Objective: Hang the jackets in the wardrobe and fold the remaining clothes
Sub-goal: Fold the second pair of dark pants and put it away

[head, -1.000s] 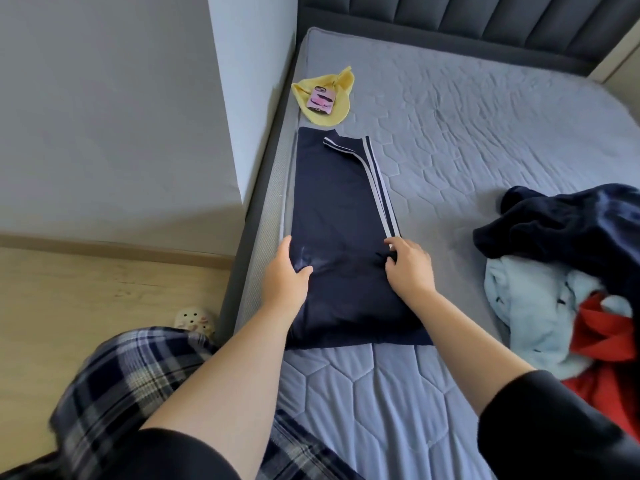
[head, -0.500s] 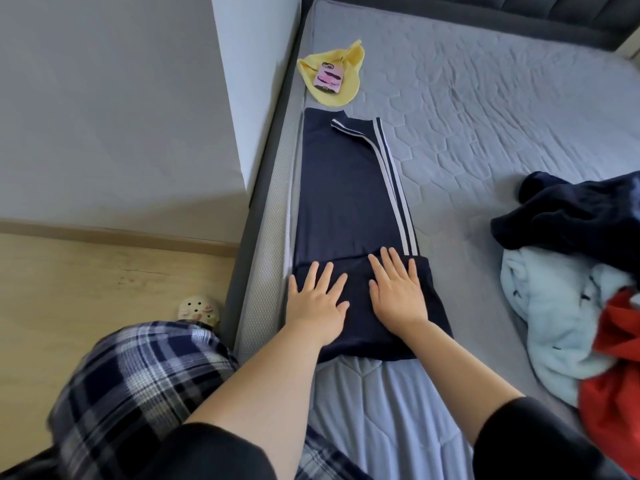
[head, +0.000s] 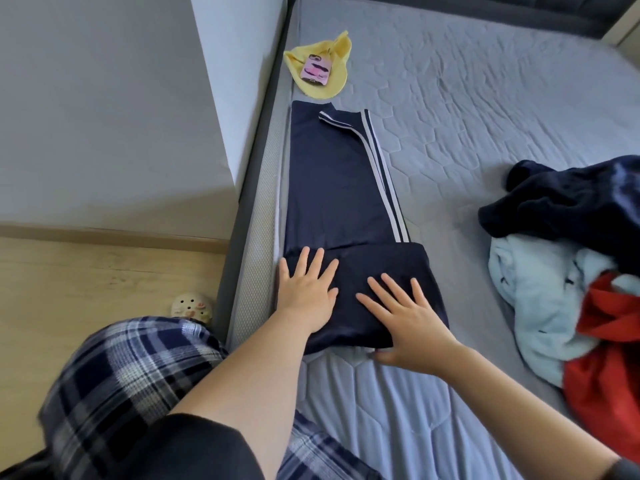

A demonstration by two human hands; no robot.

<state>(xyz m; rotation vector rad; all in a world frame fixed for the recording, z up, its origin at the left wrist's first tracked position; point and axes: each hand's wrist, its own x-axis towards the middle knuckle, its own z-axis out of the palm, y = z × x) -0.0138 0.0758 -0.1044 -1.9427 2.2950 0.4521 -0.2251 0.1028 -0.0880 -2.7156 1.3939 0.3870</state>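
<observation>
Navy trousers with white side stripes (head: 332, 188) lie lengthwise along the left edge of the grey bed (head: 485, 133), their near end folded over once. My left hand (head: 306, 292) lies flat with spread fingers on the left part of that fold. My right hand (head: 408, 317) presses flat on the fold's right part, its thumb at the near edge. A pile of unfolded clothes sits at the right: a dark navy fleece garment (head: 575, 199), a light blue one (head: 540, 299) and a red one (head: 609, 368).
A yellow cloth (head: 337, 64) with a pink-cased phone (head: 316, 69) on it lies beyond the trousers. A grey wall corner (head: 221, 98) stands close to the bed's left side. Wooden floor (head: 86, 289) and a small round ornament (head: 192, 305) are at the left.
A second ago both hands gripped the trousers' near part; they folded it over and now lie flat on it. Since half a second ago the hands have spread apart and slid nearer.
</observation>
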